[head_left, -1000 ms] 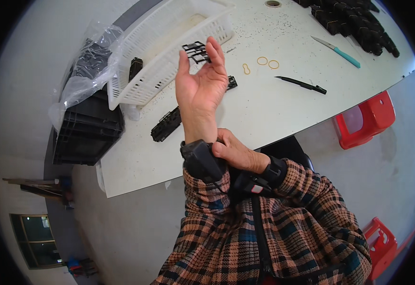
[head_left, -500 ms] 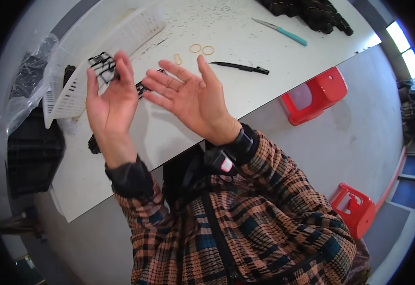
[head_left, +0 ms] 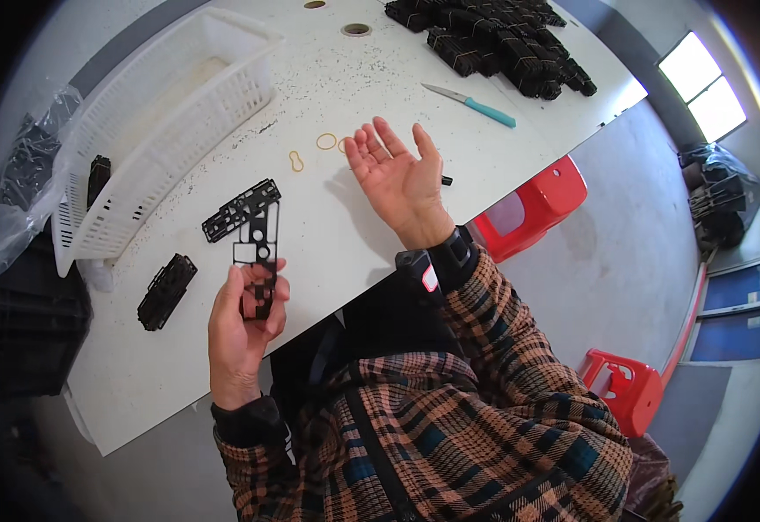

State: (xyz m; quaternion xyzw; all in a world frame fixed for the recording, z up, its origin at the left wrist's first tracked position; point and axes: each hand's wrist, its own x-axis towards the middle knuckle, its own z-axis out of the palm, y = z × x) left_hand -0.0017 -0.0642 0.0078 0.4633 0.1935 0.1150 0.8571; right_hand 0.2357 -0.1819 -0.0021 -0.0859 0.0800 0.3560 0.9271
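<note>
Between the thumb and fingers of my left hand [head_left: 242, 335] is a flat black plastic frame [head_left: 260, 233] with cut-out windows, held upright near the table's front edge. Just beyond its top, a black openwork plastic piece [head_left: 239, 211] lies on the table; whether the two touch I cannot tell. My right hand [head_left: 403, 184] is raised over the table, palm up, fingers apart and holding nothing. A dark pen-like thing [head_left: 446, 181] shows only its end beside that hand. Left of my left hand lies a stack of black plastic pieces [head_left: 168, 292].
A white slotted basket [head_left: 167, 157] stands at the left, holding a black bundle [head_left: 99, 179]. Yellow rubber bands [head_left: 296, 162] and a teal-handled knife [head_left: 490, 112] lie on the white table [head_left: 328, 252]. Banded black bundles [head_left: 519, 52] are heaped at the back right. Red stools [head_left: 537, 209] stand rightward.
My left hand has come down toward the table's near edge and now grips the black frame. My right hand has shifted right, still open. The view has also moved.
</note>
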